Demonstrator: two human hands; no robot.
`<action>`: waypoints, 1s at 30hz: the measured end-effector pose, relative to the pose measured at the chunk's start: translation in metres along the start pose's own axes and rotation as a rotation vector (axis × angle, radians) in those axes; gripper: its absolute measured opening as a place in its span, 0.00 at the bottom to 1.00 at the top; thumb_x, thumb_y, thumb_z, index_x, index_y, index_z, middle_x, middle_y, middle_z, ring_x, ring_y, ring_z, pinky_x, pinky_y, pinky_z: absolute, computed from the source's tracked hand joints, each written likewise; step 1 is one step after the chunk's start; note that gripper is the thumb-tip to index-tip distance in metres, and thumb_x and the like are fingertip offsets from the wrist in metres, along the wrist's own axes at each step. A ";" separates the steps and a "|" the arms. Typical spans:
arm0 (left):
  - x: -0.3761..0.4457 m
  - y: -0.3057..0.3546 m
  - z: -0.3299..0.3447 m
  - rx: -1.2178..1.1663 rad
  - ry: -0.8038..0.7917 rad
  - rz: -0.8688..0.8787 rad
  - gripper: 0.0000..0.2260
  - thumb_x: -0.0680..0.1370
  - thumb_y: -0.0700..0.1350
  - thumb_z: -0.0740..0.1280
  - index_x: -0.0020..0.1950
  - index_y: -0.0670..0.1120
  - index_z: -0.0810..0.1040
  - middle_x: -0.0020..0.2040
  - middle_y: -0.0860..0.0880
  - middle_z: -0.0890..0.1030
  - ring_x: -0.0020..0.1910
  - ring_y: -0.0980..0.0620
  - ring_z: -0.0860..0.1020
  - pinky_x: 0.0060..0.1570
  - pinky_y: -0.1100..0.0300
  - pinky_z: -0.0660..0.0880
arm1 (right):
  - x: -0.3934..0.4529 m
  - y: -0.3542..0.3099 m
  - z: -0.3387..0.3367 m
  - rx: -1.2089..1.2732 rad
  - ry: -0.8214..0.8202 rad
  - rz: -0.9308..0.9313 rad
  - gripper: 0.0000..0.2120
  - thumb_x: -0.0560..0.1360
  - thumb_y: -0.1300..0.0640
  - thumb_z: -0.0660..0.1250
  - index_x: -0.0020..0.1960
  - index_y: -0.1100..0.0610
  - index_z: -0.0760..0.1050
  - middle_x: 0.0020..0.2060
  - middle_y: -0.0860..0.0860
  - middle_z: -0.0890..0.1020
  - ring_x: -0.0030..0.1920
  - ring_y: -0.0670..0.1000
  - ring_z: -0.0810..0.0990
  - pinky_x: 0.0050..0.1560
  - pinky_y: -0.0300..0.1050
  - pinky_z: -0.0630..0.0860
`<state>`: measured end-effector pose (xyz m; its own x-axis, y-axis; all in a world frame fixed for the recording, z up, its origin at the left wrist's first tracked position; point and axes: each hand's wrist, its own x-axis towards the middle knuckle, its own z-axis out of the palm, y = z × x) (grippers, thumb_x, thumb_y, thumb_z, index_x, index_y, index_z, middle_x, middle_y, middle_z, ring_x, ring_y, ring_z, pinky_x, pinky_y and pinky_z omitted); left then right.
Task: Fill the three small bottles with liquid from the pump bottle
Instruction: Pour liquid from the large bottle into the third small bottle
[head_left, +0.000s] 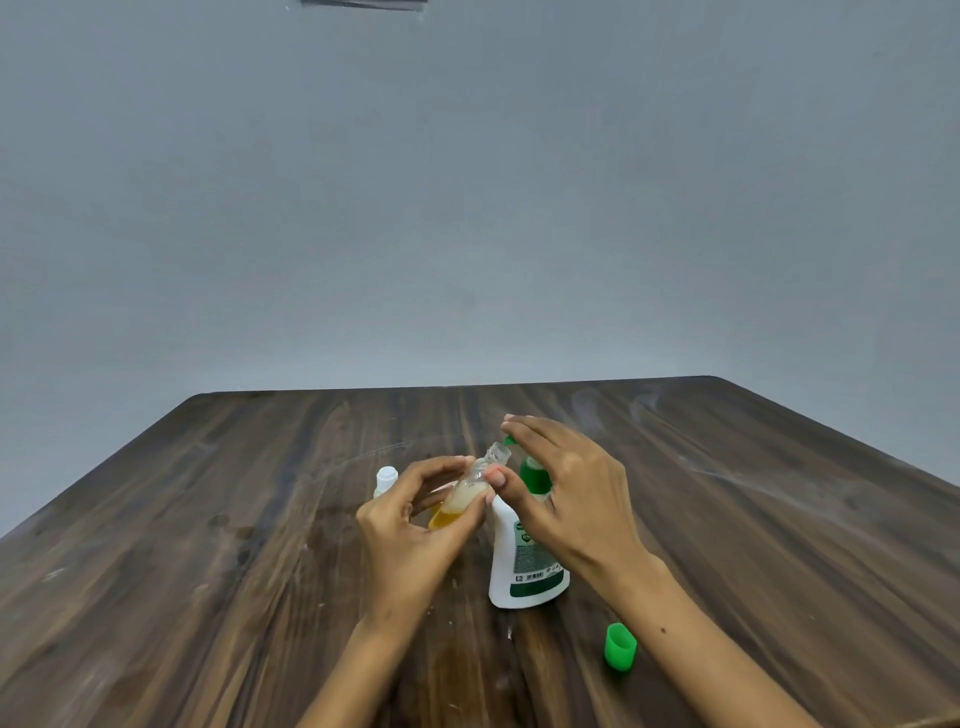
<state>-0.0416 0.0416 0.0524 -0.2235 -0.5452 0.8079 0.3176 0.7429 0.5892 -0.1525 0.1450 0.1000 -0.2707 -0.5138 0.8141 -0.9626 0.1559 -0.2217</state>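
A white pump bottle (524, 566) with a green pump head stands upright at the middle of the table. My right hand (566, 488) rests on top of the pump head, fingers over the green nozzle. My left hand (415, 525) grips a small clear bottle (470, 493), tilted with its open mouth up against the nozzle. Amber liquid with foam fills the small bottle's lower part. A second small bottle with a white cap (386, 479) stands behind my left hand, mostly hidden. A third small bottle is not visible.
A loose green cap (620, 647) lies on the dark wooden table (208, 545) to the right of the pump bottle, under my right forearm. A grey wall rises behind the table's far edge.
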 end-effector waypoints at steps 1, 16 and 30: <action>0.000 -0.001 0.000 0.009 0.000 -0.001 0.15 0.66 0.36 0.79 0.51 0.41 0.84 0.47 0.54 0.85 0.47 0.59 0.84 0.48 0.68 0.78 | -0.001 -0.001 0.001 -0.005 0.001 0.001 0.39 0.74 0.27 0.46 0.57 0.55 0.81 0.55 0.47 0.82 0.55 0.46 0.79 0.52 0.35 0.69; 0.000 -0.002 0.002 0.003 0.013 -0.004 0.15 0.65 0.35 0.80 0.50 0.41 0.84 0.45 0.53 0.86 0.45 0.58 0.84 0.47 0.67 0.79 | -0.006 0.005 0.009 0.037 0.031 0.004 0.38 0.76 0.29 0.44 0.55 0.55 0.82 0.53 0.47 0.83 0.53 0.47 0.81 0.48 0.34 0.71; -0.001 0.002 0.001 0.017 0.001 -0.007 0.15 0.65 0.35 0.80 0.50 0.41 0.84 0.45 0.53 0.85 0.46 0.60 0.84 0.47 0.69 0.78 | 0.000 0.004 0.004 0.035 0.010 0.011 0.39 0.76 0.30 0.42 0.55 0.55 0.82 0.53 0.48 0.83 0.52 0.47 0.81 0.45 0.30 0.67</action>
<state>-0.0416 0.0434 0.0526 -0.2249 -0.5508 0.8038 0.2999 0.7458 0.5949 -0.1562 0.1418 0.0969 -0.2816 -0.5039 0.8166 -0.9594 0.1320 -0.2494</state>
